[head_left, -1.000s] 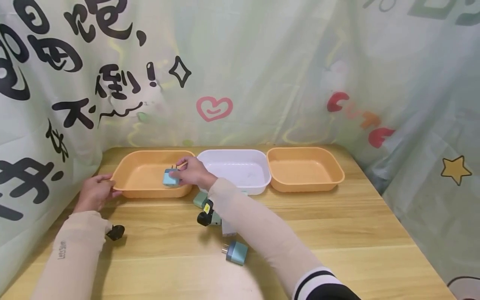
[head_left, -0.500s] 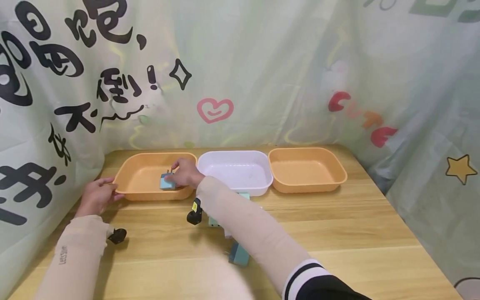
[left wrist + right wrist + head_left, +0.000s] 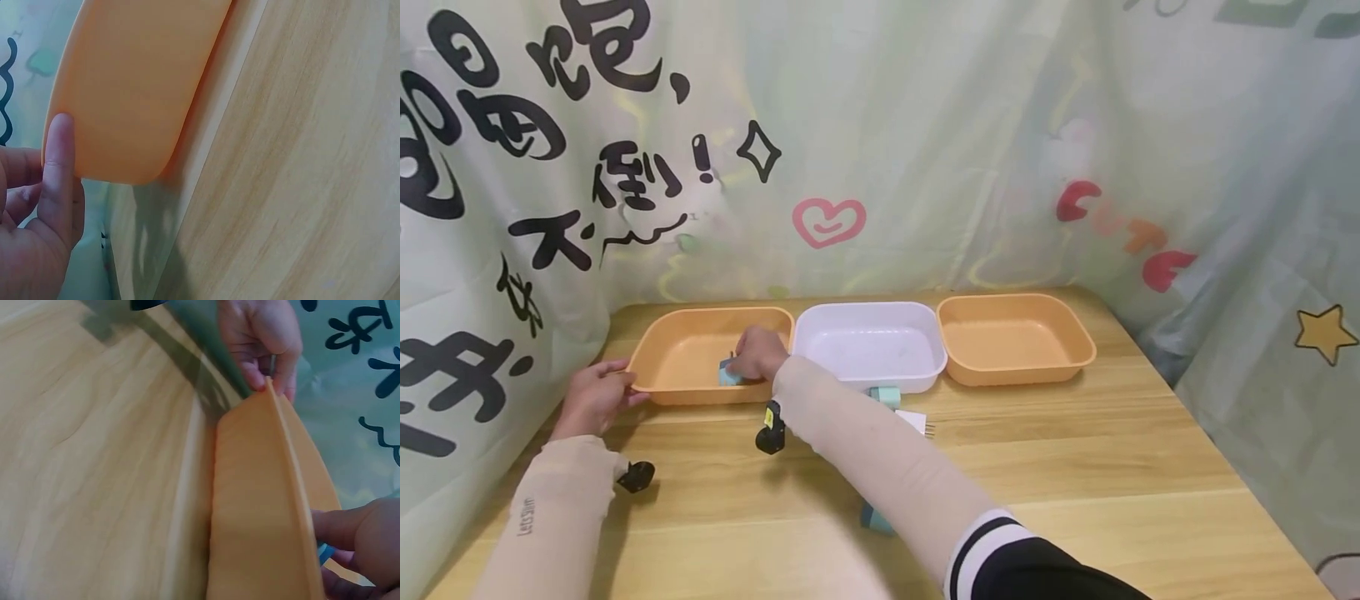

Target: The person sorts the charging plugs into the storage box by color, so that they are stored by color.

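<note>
My left hand (image 3: 593, 398) pinches the near left corner of the left orange tray (image 3: 673, 342). In the left wrist view its thumb (image 3: 60, 144) lies on the tray's outer wall, with the fingers behind the rim. My right hand (image 3: 760, 352) reaches down inside the same tray, toward its right end, and holds a light blue plug charger (image 3: 728, 373) by its side, low over the tray floor. The right wrist view has only a sliver of the blue charger (image 3: 325, 552) between thumb and fingers; the tray wall hides the rest.
A white tray (image 3: 868, 342) and a second orange tray (image 3: 1015, 333) stand to the right in a row. On the table, partly behind my right sleeve, lie a mint charger (image 3: 887, 397), a white charger (image 3: 913, 421) and a blue one (image 3: 875, 521). A printed curtain hangs behind.
My right hand has lowered the blue charger deeper into the left orange tray, and its forearm has shifted left, uncovering the white charger. The left hand keeps its grip on the rim.
</note>
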A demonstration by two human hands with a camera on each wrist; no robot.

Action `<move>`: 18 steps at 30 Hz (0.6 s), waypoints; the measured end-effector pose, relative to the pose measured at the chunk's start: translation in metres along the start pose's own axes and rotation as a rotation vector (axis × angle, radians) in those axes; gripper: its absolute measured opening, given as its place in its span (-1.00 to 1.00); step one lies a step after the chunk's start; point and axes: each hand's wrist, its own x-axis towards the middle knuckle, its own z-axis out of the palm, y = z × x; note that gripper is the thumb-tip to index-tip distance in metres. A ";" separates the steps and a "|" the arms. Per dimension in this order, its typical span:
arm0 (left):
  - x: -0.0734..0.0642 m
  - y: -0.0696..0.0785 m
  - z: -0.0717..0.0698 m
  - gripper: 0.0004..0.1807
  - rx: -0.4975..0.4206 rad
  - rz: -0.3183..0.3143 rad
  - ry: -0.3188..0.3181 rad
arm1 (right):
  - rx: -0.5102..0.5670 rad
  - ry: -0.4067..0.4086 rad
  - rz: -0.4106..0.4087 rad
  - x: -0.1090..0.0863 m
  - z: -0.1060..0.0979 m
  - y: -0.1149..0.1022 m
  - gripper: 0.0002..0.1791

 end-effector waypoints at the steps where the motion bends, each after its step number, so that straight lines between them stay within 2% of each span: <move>1: 0.000 0.000 0.001 -0.41 -0.001 0.001 0.003 | -0.024 -0.005 -0.007 0.000 0.002 0.000 -0.75; 11: 0.000 -0.003 0.003 -0.41 0.003 0.013 0.009 | -0.205 -0.023 -0.097 0.000 0.010 0.003 -0.92; 18: 0.000 -0.003 0.002 -0.41 0.000 0.017 0.004 | -0.228 -0.016 -0.108 -0.003 0.007 0.001 -0.91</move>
